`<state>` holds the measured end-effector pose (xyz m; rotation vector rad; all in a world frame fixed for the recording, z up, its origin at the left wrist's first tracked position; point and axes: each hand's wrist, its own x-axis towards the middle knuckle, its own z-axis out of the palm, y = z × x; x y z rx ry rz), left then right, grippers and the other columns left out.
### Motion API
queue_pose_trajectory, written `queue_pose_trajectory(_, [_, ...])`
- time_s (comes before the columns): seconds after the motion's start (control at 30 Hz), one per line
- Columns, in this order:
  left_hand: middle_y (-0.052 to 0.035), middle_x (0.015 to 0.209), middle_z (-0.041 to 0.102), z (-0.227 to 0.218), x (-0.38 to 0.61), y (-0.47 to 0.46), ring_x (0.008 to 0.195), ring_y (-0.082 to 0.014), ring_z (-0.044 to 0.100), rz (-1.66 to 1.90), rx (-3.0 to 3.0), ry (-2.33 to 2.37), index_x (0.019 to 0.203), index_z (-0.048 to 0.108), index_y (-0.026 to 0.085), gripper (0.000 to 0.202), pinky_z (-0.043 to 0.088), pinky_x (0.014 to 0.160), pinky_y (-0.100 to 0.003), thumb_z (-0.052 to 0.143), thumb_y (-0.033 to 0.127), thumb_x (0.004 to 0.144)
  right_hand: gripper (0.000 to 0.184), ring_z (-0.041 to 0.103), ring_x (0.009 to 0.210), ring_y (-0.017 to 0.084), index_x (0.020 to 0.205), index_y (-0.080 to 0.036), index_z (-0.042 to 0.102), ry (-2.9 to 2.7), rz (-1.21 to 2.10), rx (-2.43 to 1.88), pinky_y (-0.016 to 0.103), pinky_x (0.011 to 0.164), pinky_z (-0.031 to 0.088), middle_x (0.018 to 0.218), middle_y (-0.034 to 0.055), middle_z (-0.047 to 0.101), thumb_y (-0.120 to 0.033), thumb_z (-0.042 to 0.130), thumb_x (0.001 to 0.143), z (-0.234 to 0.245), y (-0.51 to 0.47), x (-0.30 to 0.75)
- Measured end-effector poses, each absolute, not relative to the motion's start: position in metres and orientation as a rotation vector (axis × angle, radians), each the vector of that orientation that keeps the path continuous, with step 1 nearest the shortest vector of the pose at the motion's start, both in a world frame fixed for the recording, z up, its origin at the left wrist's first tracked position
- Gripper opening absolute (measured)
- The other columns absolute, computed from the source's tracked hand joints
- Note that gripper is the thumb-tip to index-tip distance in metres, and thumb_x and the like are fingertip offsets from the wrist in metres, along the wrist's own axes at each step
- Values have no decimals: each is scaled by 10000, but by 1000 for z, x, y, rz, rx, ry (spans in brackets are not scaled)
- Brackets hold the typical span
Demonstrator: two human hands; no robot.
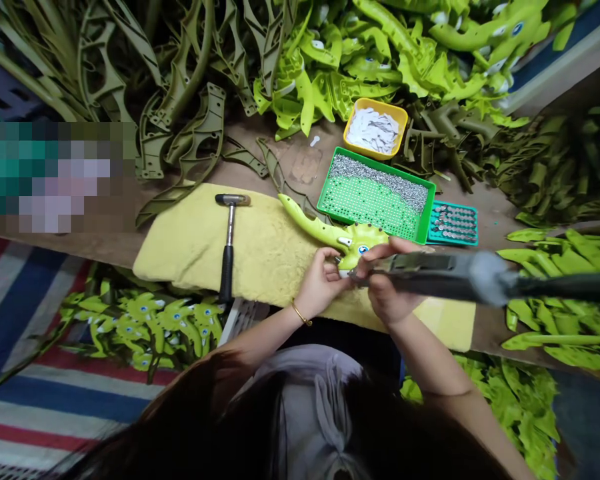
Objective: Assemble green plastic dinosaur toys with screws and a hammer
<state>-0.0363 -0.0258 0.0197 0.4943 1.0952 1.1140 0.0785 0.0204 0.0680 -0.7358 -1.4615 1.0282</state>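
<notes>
Dinosaur shell (325, 233) on towel (260, 253) (soft, stops sliding), my left hand (320, 283) pinching its head end steady; my right hand (395, 303) wrapped round driver (450, 275), tip at shell; screw tray (365, 203) just beyond knuckles, handy.

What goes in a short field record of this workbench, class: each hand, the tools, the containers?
left hand: holds the light green toy part on the yellow cloth
right hand: grips the grey power tool, tip at the part
hammer: lies on the cloth, untouched
green tray: small metal fasteners along its far side
yellow bowl: white pieces
teal tray: metal bits in rows
surroundings: piles of olive and light green parts
</notes>
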Motion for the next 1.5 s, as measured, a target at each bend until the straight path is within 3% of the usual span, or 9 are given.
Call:
queue_pose_trajectory(0.1, [93, 598, 559, 20, -39, -26, 509, -91, 582, 1007, 656, 1197, 951, 410, 216, 554, 427, 505, -179, 810, 316, 581, 371, 516, 451, 71, 1109, -335, 569, -1286, 700, -757, 240, 411, 462, 817, -35, 627, -520, 630, 793, 85, 57, 82])
queue_pose_trajectory(0.2, [91, 566, 536, 24, -39, -27, 499, -97, 575, 902, 925, 1357, 940, 460, 215, 466, 407, 474, -175, 779, 362, 633, 357, 515, 448, 66, 1011, -276, 583, -1132, 488, -914, 251, 441, 466, 808, -33, 627, -525, 653, 766, 85, 99, 94])
queue_pose_trajectory(0.3, [69, 565, 571, 28, -38, -28, 514, -117, 596, 843, 1146, 1475, 942, 513, 217, 399, 458, 511, -205, 754, 369, 662, 392, 545, 473, 65, 904, -213, 580, -1096, 526, -1012, 249, 476, 483, 776, -38, 631, -533, 695, 709, 71, 124, 103])
queue_pose_trajectory(0.5, [48, 596, 596, 27, -35, -31, 504, -121, 590, 874, 1300, 1577, 992, 583, 213, 396, 506, 546, -234, 750, 355, 662, 377, 564, 504, 80, 791, -204, 596, -1100, 580, -1025, 278, 530, 522, 744, -27, 628, -554, 698, 695, 46, 130, 101])
queue_pose_trajectory(0.7, [35, 656, 596, 24, -32, -33, 547, -117, 588, 889, 1333, 1645, 1043, 585, 195, 414, 530, 601, -248, 721, 318, 671, 436, 576, 536, 99, 903, -226, 606, -1140, 578, -1037, 315, 591, 545, 750, -27, 624, -591, 695, 681, 39, 130, 104])
queue_pose_trajectory(0.93, [25, 681, 591, 29, -38, -26, 562, -128, 591, 731, 1347, 1557, 1159, 529, 163, 477, 492, 585, -256, 658, 352, 740, 343, 521, 483, 53, 1064, -315, 583, -1157, 629, -749, 234, 448, 463, 858, -38, 623, -517, 642, 793, 87, 102, 88])
queue_pose_trajectory(1.2, [55, 589, 532, 38, -41, -18, 525, -128, 534, 680, 1454, 1474, 975, 565, 226, 328, 385, 522, -242, 708, 372, 719, 370, 559, 511, 79, 1127, -335, 554, -1354, 833, -706, 258, 465, 510, 854, -24, 623, -503, 625, 805, 77, 62, 66])
queue_pose_trajectory(1.4, [40, 667, 614, 31, -64, -14, 558, -132, 632, 1131, 640, 1434, 909, 417, 205, 460, 525, 562, -262, 754, 422, 683, 395, 579, 538, 84, 1173, -341, 526, -1430, 875, -628, 254, 500, 529, 888, -20, 644, -443, 633, 808, 62, 62, 66])
queue_pose_trajectory(1.5, [13, 691, 651, 30, -82, 7, 549, -152, 666, 1274, 320, 1363, 945, 391, 192, 442, 565, 550, -281, 738, 345, 717, 400, 579, 538, 86, 1167, -326, 524, -1448, 889, -638, 255, 503, 527, 890, -13, 643, -433, 642, 800, 58, 63, 65])
